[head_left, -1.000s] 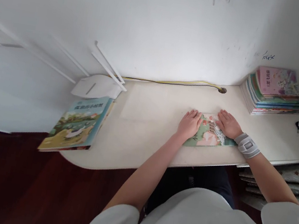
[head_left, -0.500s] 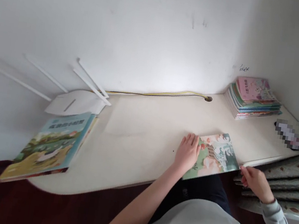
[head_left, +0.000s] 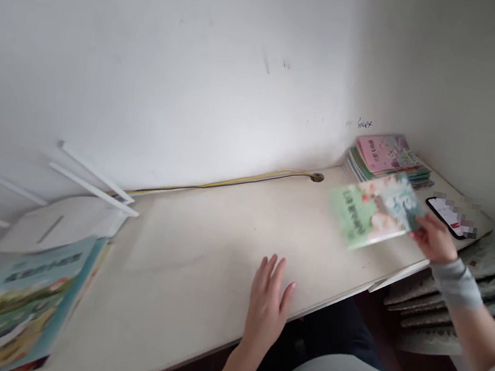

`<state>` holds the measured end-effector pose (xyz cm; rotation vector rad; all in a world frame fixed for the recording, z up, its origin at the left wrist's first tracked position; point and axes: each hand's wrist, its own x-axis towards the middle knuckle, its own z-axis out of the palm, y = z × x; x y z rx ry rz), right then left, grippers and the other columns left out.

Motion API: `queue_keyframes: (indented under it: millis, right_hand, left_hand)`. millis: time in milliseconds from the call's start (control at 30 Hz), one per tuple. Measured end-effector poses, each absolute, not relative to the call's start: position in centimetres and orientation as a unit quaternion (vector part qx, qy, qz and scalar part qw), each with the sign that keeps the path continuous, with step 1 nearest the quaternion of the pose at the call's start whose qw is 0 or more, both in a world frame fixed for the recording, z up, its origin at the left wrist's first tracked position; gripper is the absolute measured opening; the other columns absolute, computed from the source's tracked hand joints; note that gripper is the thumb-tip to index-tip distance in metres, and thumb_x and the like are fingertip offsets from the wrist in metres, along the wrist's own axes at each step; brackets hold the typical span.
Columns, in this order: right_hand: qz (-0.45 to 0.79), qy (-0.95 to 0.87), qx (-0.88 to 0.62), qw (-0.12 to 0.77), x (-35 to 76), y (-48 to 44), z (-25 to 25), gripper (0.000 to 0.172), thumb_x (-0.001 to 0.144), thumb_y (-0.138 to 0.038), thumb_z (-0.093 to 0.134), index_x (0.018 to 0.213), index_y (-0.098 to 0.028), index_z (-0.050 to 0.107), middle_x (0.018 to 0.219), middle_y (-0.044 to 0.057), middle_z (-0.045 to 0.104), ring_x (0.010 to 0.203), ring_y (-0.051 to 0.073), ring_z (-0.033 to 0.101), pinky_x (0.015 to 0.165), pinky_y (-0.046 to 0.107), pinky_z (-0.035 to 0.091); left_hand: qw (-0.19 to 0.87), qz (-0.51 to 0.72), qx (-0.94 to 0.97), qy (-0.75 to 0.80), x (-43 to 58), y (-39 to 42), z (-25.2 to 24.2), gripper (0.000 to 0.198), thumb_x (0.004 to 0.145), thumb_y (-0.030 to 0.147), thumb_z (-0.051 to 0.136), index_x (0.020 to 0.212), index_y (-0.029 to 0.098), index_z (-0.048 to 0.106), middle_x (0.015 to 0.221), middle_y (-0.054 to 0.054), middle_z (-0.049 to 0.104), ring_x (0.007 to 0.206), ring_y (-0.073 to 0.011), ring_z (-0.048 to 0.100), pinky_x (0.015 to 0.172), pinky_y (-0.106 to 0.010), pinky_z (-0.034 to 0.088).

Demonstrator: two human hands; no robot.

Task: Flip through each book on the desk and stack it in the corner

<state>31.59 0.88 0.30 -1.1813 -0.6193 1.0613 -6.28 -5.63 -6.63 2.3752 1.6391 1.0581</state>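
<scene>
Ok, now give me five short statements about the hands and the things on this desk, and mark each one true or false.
1. The right hand holds a book. True.
2. Both hands grip that book. False: the left hand is open and apart from it.
3. A pink book lies on top of the stack. True.
4. The stack stands on the floor. False: it stands on the desk.
5. The phone lies on the desk. True.

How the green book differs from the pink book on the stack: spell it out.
The green book is held at one corner by the right hand; the pink book lies atop the stack. The green book mixes green, pink and blue; the pink book is mainly pink. Both bear printed characters and illustrations.
</scene>
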Motion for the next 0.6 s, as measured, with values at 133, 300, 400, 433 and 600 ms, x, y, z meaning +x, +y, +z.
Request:
queue_keyframes:
  millis: [133, 300, 400, 433, 600]
  right_hand:
    - [0.405, -0.263, -0.587, 0.650, 37.7, 11.8, 5.8, 0.009, 0.083, -0.010, 0.054, 0.075, -0.012, 0.056, 0.066, -0.004, 0.062, 0.049, 0.001, 0.052, 0.056, 0.016, 0.047]
    - [0.391, -0.272, -0.645, 0.598, 40.7, 21.1, 9.0, 0.035, 0.097, -0.026, 0.031, 0.104, -0.004, 0.057, 0.103, 0.007, 0.059, 0.083, 0.008, 0.061, 0.076, 0.027, 0.047]
    - [0.383, -0.282, -0.689, 0.546, 40.9, 23.4, 7.5, 0.039, 0.098, -0.035, 0.029, 0.117, -0.012, 0.054, 0.117, 0.010, 0.054, 0.102, 0.018, 0.057, 0.084, 0.040, 0.048]
    - [0.378, -0.290, -0.702, 0.529, 40.9, 23.8, 6.9, 0.039, 0.098, -0.035, 0.029, 0.119, -0.012, 0.053, 0.120, 0.011, 0.053, 0.103, 0.019, 0.056, 0.084, 0.041, 0.048]
    - [0.306, -0.370, -0.751, 0.453, 41.4, 24.3, 5.1, 0.039, 0.097, -0.037, 0.032, 0.117, -0.012, 0.054, 0.117, 0.010, 0.055, 0.103, 0.020, 0.057, 0.083, 0.041, 0.049]
  left_hand:
    - [-0.038, 0.326, 0.771, 0.546, -7.1, -6.5, -7.1, 0.049, 0.090, 0.028, 0.046, 0.137, 0.019, 0.035, 0.135, -0.016, 0.047, 0.133, -0.0312, 0.034, 0.100, -0.052, 0.041]
    - [-0.090, 0.304, 0.779, 0.540, -6.4, -6.1, -7.1, 0.049, 0.089, 0.027, 0.048, 0.136, 0.020, 0.038, 0.126, -0.016, 0.056, 0.125, -0.0304, 0.046, 0.095, -0.049, 0.047]
    - [-0.096, 0.299, 0.776, 0.547, -6.5, -6.0, -7.1, 0.048, 0.089, 0.028, 0.047, 0.136, 0.021, 0.039, 0.124, -0.015, 0.059, 0.122, -0.0293, 0.050, 0.092, -0.048, 0.049]
    - [-0.096, 0.295, 0.775, 0.551, -6.5, -6.1, -7.1, 0.047, 0.089, 0.028, 0.047, 0.135, 0.020, 0.040, 0.123, -0.015, 0.059, 0.121, -0.0291, 0.050, 0.091, -0.047, 0.050]
    - [-0.090, 0.272, 0.778, 0.559, -6.5, -6.4, -7.1, 0.042, 0.088, 0.028, 0.048, 0.128, 0.017, 0.047, 0.123, -0.015, 0.060, 0.122, -0.0280, 0.050, 0.092, -0.044, 0.050]
